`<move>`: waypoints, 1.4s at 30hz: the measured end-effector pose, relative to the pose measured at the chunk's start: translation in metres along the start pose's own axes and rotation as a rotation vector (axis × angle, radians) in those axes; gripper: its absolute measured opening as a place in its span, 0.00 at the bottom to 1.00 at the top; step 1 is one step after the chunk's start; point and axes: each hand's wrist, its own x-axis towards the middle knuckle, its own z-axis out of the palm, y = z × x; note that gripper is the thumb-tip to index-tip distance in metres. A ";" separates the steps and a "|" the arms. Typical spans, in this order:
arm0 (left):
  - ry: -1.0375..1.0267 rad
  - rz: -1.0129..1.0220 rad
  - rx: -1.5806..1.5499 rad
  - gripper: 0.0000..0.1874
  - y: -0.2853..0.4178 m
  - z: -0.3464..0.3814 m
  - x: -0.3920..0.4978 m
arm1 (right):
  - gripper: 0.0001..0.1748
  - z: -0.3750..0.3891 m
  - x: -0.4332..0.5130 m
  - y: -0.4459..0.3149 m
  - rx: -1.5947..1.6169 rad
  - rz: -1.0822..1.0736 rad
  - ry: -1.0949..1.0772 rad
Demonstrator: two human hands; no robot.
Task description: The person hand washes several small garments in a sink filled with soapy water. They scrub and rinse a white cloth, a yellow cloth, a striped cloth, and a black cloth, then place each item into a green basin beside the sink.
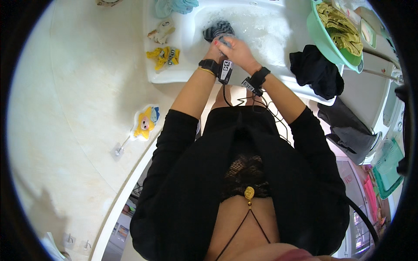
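Observation:
My left hand [214, 49] and my right hand [239, 53] are close together over a white sink [183, 73] of foamy water. Both grip a wet dark-and-grey striped cloth [219, 29], perhaps a sock. A grey-blue part of it shows between my fingers. The rest of the cloth extends beyond my hands into the soapy water [264, 36]. My fingers partly hide one another and the bunched fabric. Each wrist wears a black strap with a small cabled device.
On the sink's left ledge lie a yellow cloth [165, 57] with lettering, a cream cloth [162, 31] and a light-blue cloth [176, 7]. A black garment [315, 71] drapes over the right rim. Beside it, a green basin [315, 32] holds olive fabric [341, 27]. Cables [267, 106] dangle below my wrists.

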 end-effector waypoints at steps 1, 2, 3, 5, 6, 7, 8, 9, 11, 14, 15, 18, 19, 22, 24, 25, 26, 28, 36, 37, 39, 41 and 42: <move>-0.039 -0.031 -0.126 0.12 -0.001 0.001 0.000 | 0.25 -0.002 0.004 0.003 -0.111 0.083 0.067; -0.003 -0.094 -0.232 0.11 -0.004 0.006 0.002 | 0.27 -0.009 0.014 0.012 -0.207 0.131 0.086; -0.014 -0.117 -0.329 0.10 -0.009 0.014 0.003 | 0.29 -0.014 0.023 0.022 -0.297 0.188 0.103; -0.098 0.189 0.279 0.14 -0.009 0.020 -0.003 | 0.32 -0.033 0.039 0.046 -0.335 0.261 0.088; -0.010 0.082 0.012 0.13 -0.017 0.029 -0.008 | 0.32 -0.035 0.046 0.057 -0.386 0.268 0.056; 0.032 -0.007 -0.272 0.13 -0.018 0.035 -0.011 | 0.32 -0.042 0.056 0.067 -0.447 0.298 0.016; -0.022 -0.002 -0.311 0.14 -0.014 0.037 -0.014 | 0.32 -0.050 0.063 0.076 -0.490 0.271 0.065; 0.036 -0.031 -0.260 0.15 -0.011 0.038 -0.019 | 0.31 -0.058 0.062 0.086 -0.506 0.213 0.064; 0.015 -0.052 -0.187 0.17 0.000 0.035 -0.026 | 0.27 -0.082 0.059 0.105 -0.511 0.136 0.142; 0.104 -0.225 -0.144 0.28 0.005 0.031 -0.030 | 0.33 -0.080 0.039 0.132 -0.792 0.346 0.417; 0.130 -0.287 -0.137 0.31 0.005 0.030 -0.028 | 0.34 -0.069 0.038 0.138 -0.757 0.295 0.366; 0.042 -0.283 -0.138 0.38 -0.005 0.032 -0.015 | 0.35 -0.022 0.031 0.141 -0.345 0.323 0.177; 0.016 -0.284 -0.165 0.40 -0.007 0.032 -0.009 | 0.33 -0.013 0.030 0.136 -0.003 0.363 0.120; -0.048 -0.240 -0.286 0.40 -0.010 0.027 0.007 | 0.22 0.013 0.024 0.096 0.263 0.276 0.141; 0.019 -0.247 -0.188 0.38 -0.005 0.018 0.013 | 0.20 0.012 0.016 0.061 0.458 0.288 0.095; 0.030 -0.231 -0.144 0.37 -0.002 0.013 0.015 | 0.19 0.007 0.010 0.044 0.568 0.317 0.036; -0.018 -0.132 -0.135 0.33 0.000 0.010 0.017 | 0.18 0.001 0.007 0.030 0.535 0.286 0.016; 0.006 -0.109 -0.071 0.29 0.008 0.004 0.019 | 0.17 -0.007 0.002 0.010 0.447 0.289 -0.062; 0.135 -0.032 -0.144 0.15 -0.008 0.045 -0.004 | 0.34 -0.032 0.046 0.066 -0.263 0.362 0.113; 0.113 0.016 -0.127 0.14 -0.009 0.050 -0.006 | 0.33 -0.040 0.053 0.078 -0.309 0.383 0.070; 0.158 -0.041 -0.120 0.14 -0.006 0.052 -0.014 | 0.31 -0.055 0.059 0.099 -0.479 0.291 0.072; 0.089 -0.060 -0.170 0.15 -0.002 0.049 -0.018 | 0.28 -0.079 0.061 0.117 -0.669 0.162 -0.026; 0.151 -0.102 -0.117 0.19 0.000 0.045 -0.021 | 0.27 -0.083 0.054 0.123 -0.669 0.210 0.136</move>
